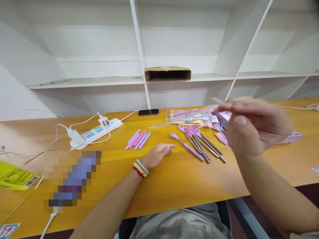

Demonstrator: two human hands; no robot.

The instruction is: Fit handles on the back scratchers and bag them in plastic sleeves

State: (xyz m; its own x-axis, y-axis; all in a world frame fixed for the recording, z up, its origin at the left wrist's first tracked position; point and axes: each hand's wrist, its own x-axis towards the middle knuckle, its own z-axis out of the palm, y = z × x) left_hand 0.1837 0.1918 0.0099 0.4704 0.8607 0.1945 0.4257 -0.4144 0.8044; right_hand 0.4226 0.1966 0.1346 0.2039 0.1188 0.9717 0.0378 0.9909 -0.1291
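My left hand (158,155), with bead bracelets on the wrist, lies on the table, fingers stretched out and holding nothing. Just right of its fingertips is a back scratcher (190,151) with a lilac hand-shaped head and lilac grip. Beyond it lie several metal-rod back scratchers (211,147) with pink and lilac heads. Raised at the right, my right hand (256,124) is blurred, thumb and fingers pinched together. A thin see-through plastic bag (199,112) seems to trail from its fingertips, smeared by motion. Several pink and lilac grip tubes (138,139) lie left of centre.
Bagged back scratchers (189,116) lie at the back, near a dark phone (148,112). On the left are a white power strip (96,132) with cables, a pixelated device (74,179) and a yellow packet (17,176). A cardboard box (167,69) sits on the shelf.
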